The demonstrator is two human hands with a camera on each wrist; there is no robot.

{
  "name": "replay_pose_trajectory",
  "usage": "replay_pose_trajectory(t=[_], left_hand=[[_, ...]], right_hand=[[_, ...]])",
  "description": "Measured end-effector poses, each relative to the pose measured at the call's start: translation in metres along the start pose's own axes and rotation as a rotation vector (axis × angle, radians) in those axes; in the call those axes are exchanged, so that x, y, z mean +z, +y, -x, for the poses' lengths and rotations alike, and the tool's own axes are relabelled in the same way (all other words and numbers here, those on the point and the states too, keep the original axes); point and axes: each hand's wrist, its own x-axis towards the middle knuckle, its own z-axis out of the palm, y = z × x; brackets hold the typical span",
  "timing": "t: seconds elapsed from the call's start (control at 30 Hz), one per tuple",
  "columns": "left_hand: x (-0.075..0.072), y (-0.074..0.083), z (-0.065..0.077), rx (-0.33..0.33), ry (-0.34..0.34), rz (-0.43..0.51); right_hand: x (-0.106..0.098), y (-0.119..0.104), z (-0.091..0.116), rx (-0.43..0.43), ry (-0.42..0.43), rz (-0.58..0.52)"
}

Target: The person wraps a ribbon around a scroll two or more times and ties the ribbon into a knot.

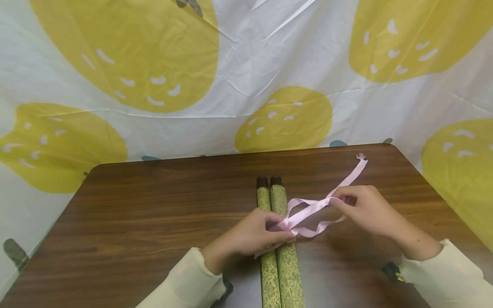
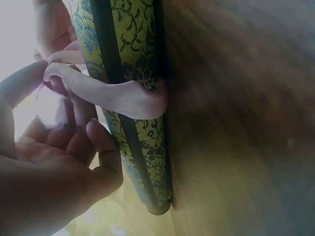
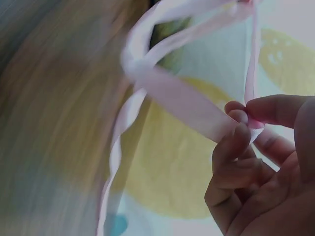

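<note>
Two scroll rolls [image 1: 279, 201] in yellow-green patterned cloth, with dark end knobs, lie side by side on the table; whether they are joined cannot be told. A pink ribbon [image 1: 310, 210] goes round them, and its loops spread out on the right. My left hand [image 1: 250, 231] lies over the rolls and pinches the ribbon where it gathers. In the left wrist view, a ribbon band [image 2: 118, 98] wraps one roll's side. To the right, my right hand [image 1: 371, 209] pinches the ribbon between thumb and fingers, its frayed tail pointing away. The right wrist view shows this pinch on the ribbon [image 3: 187, 101].
The brown wood-grain table [image 1: 154, 214] has rounded far corners. Behind it hangs a white cloth [image 1: 239, 55] printed with big yellow fruit shapes, reaching down to the table's far edge and round the right side.
</note>
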Motion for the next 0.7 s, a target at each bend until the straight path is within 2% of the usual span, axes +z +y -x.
replay_pose_trajectory(t=[0.2,0.37,0.5,0.6,0.7], left_hand=[[0.000,-0.002,-0.002,0.020,0.001,-0.006],[0.000,-0.003,-0.003,0.014,-0.001,0.000],[0.000,-0.003,-0.003,0.026,0.007,-0.023],[0.000,-0.002,-0.004,0.031,0.006,-0.038],[-0.001,-0.001,-0.003,0.042,0.010,-0.053]], right_hand=[[-0.014,0.030,0.009,0.124,-0.012,0.115],[-0.023,0.049,0.016,0.173,-0.028,0.194],[-0.026,0.053,0.019,0.197,-0.063,0.257],[-0.021,0.043,0.018,0.165,-0.046,0.268],[-0.008,0.020,0.015,0.058,-0.014,0.158]])
